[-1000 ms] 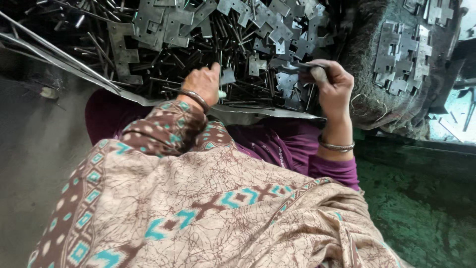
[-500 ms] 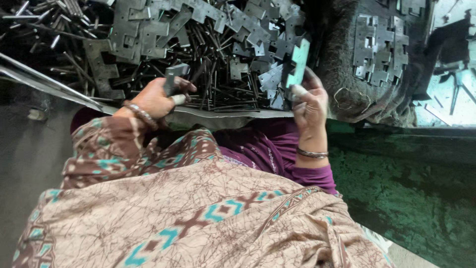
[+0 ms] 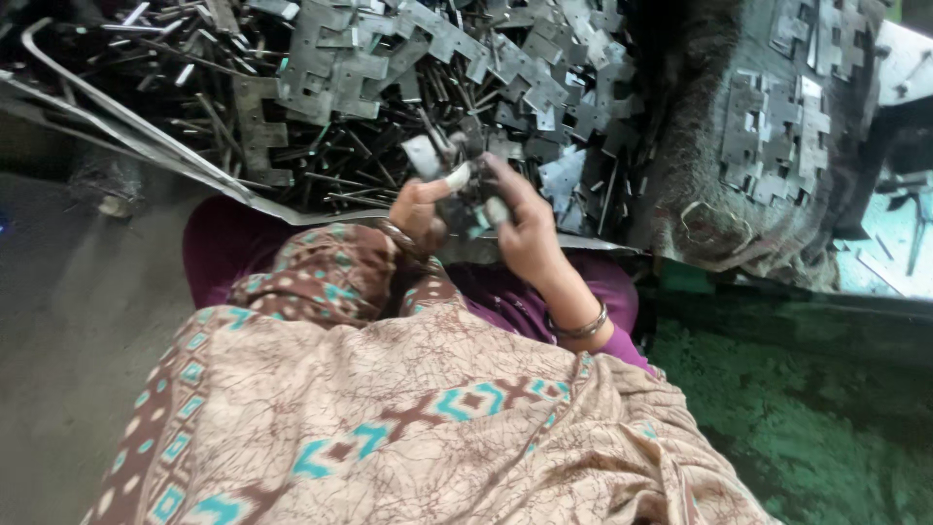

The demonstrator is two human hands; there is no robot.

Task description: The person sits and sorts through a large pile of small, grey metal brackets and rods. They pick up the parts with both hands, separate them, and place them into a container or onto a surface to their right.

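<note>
- Hands met at the frame's centre, just past the near edge of the sheet-metal tray (image 3: 117,131), whose bent rim runs from ten o'clock down toward five o'clock.
- Little open room around them: heap of stamped plates (image 3: 330,58) and thin rods (image 3: 360,180) crowding in from twelve o'clock, patterned shawl (image 3: 408,408) filling everything from six o'clock.
- Freer ground only at nine o'clock, on the bare grey floor (image 3: 58,331), and at four o'clock, over rough green ground (image 3: 807,408).
- Left hand (image 3: 420,212) curled shut on a small metal piece (image 3: 457,185), thumb tip wrapped in pale tape.
- Right hand (image 3: 520,222) also closed around that piece, fingertips taped, a bangle (image 3: 578,326) on the wrist.
- Piece itself mostly hidden between the fingers; possibly two flat parts pressed together, hard to tell.
- Fuzzy dark sack (image 3: 709,194) at two o'clock, loaded with more notched plates, cut off by the top edge.
- Plates flat, grey, dull, with square cut-outs; rods dark and straight.
</note>
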